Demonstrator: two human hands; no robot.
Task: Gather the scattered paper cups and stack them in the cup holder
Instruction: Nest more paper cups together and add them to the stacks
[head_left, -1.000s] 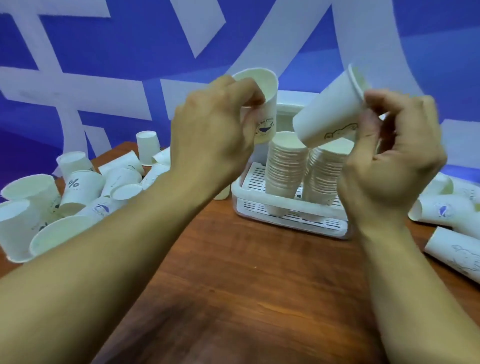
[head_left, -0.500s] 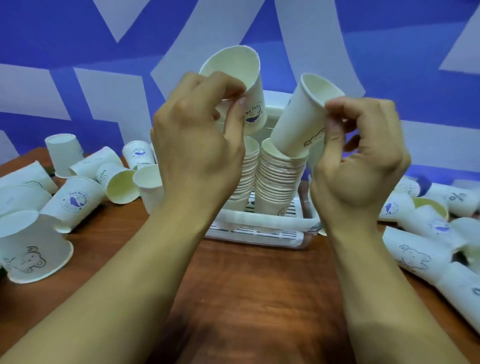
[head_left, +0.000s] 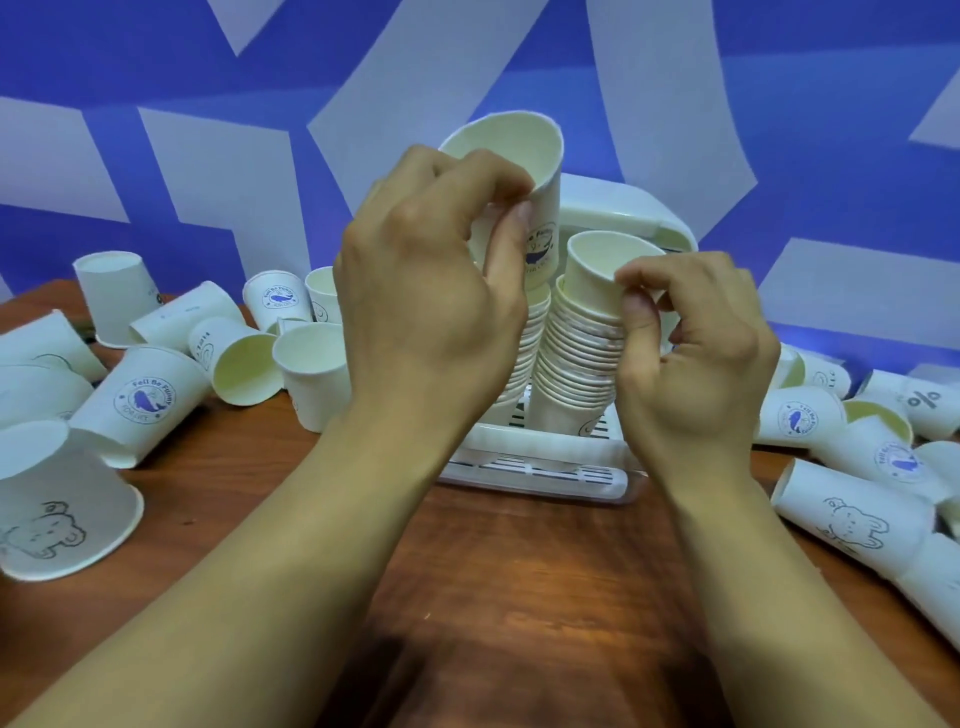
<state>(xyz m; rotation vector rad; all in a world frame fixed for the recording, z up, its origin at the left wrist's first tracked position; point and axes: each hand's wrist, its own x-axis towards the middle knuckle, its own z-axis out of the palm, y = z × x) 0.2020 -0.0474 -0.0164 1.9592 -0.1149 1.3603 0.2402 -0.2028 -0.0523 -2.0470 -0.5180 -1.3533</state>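
Observation:
A white plastic cup holder (head_left: 540, 470) stands at the table's middle back with two leaning stacks of paper cups. My left hand (head_left: 431, 291) grips a whale-print cup (head_left: 524, 176) by its rim, mouth up, just above the left stack (head_left: 527, 358). My right hand (head_left: 691, 353) pinches the rim of a plain cup (head_left: 597, 275), which sits nested on top of the right stack (head_left: 576, 374). Scattered cups lie on both sides, such as a whale-print cup (head_left: 140, 405) on the left and a bear-print cup (head_left: 852, 519) on the right.
The brown wooden table (head_left: 519, 597) runs up to a blue and white wall (head_left: 208, 156). Several loose cups crowd the left side, one upside down with a bear print (head_left: 57, 514). More cups lie piled along the right edge (head_left: 930, 400).
My right hand has lowered its cup onto the right stack. My left hand has brought its cup down closer to the left stack. The view has shifted slightly.

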